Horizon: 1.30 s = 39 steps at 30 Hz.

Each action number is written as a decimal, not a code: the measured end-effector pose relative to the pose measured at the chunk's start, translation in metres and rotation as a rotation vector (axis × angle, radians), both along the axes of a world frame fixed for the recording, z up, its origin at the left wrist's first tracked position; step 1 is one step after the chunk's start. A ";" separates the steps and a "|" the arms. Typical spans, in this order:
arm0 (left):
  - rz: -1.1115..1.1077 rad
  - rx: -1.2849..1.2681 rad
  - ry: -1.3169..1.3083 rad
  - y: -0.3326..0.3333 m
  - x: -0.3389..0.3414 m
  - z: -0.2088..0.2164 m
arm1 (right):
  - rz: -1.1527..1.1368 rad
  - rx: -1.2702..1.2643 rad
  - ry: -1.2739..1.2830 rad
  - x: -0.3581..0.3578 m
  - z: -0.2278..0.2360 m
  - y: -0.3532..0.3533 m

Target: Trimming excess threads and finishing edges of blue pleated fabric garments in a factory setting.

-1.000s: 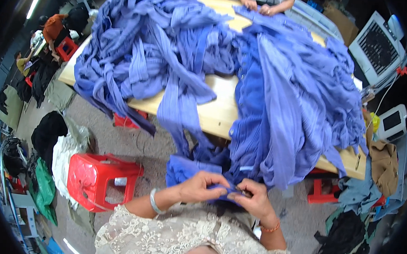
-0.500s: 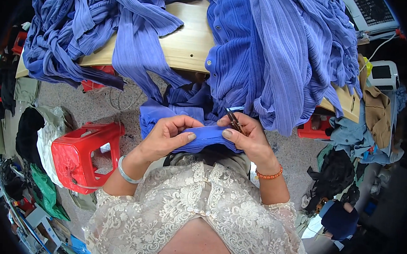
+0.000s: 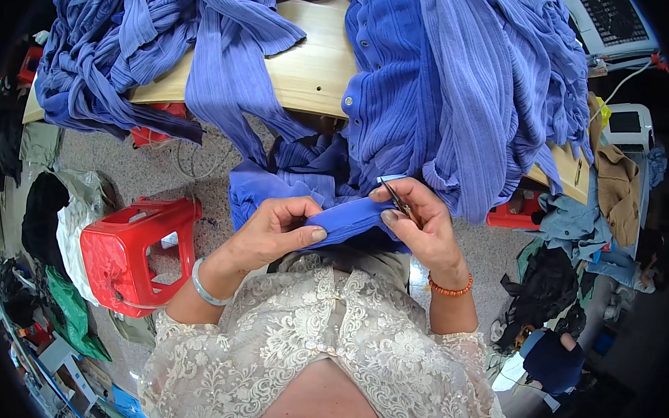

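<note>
Between my hands a blue ribbed garment (image 3: 349,219) is stretched, one flat edge band running from thumb to thumb. My left hand (image 3: 284,225) pinches the band's left end, thumb on top. The right end is pinched in my right hand (image 3: 421,226), which also has small dark thread snips (image 3: 398,200) tucked in it, blades pointing up and left past the fingers. The rest of the garment hangs below the table's front edge, over my lap. A pale bangle (image 3: 206,284) circles my left wrist and an orange bead bracelet (image 3: 450,286) my right.
Heaps of blue ribbed garments (image 3: 479,95) cover much of the wooden table (image 3: 305,69), some with eyelets and hanging over its edge. A red plastic stool (image 3: 113,260) stands on the floor to my left. Dark cloth (image 3: 544,283) lies at the right.
My right hand has moved slightly right and up, with the snips turned in it. The band now slants upward to the right. My left hand has shifted little.
</note>
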<state>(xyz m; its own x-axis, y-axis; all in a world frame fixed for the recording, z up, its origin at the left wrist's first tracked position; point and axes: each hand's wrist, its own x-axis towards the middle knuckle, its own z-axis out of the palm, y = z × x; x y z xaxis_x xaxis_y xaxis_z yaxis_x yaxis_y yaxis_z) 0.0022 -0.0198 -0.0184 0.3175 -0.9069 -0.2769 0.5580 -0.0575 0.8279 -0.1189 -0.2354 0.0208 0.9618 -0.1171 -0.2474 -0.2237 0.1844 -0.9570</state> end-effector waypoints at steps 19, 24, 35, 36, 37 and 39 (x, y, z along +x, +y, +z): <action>0.023 0.012 0.201 -0.002 -0.002 0.014 | -0.060 0.016 -0.093 -0.008 0.005 -0.003; 0.000 0.034 -0.052 -0.001 -0.004 0.009 | -0.062 0.054 -0.072 -0.010 0.003 -0.005; -0.072 -0.058 -0.819 0.010 0.019 0.033 | -0.061 -0.371 -0.329 -0.020 0.021 -0.001; -0.107 -0.034 -0.403 0.013 0.015 0.039 | -0.068 -0.373 -0.330 -0.021 0.020 -0.001; -0.114 -0.037 -0.404 0.013 0.013 0.044 | -0.070 -0.341 -0.324 -0.021 0.020 -0.002; -0.087 0.069 -0.006 0.009 0.007 0.052 | -0.083 -0.299 -0.320 -0.022 0.018 -0.002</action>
<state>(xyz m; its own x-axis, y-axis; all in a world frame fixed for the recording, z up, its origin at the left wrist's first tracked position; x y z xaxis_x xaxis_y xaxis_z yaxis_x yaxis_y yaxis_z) 0.0089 -0.0113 0.0332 0.2402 -0.9098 -0.3383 0.5433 -0.1628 0.8236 -0.1412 -0.2375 0.0386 0.9687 -0.2187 0.1177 0.0964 -0.1057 -0.9897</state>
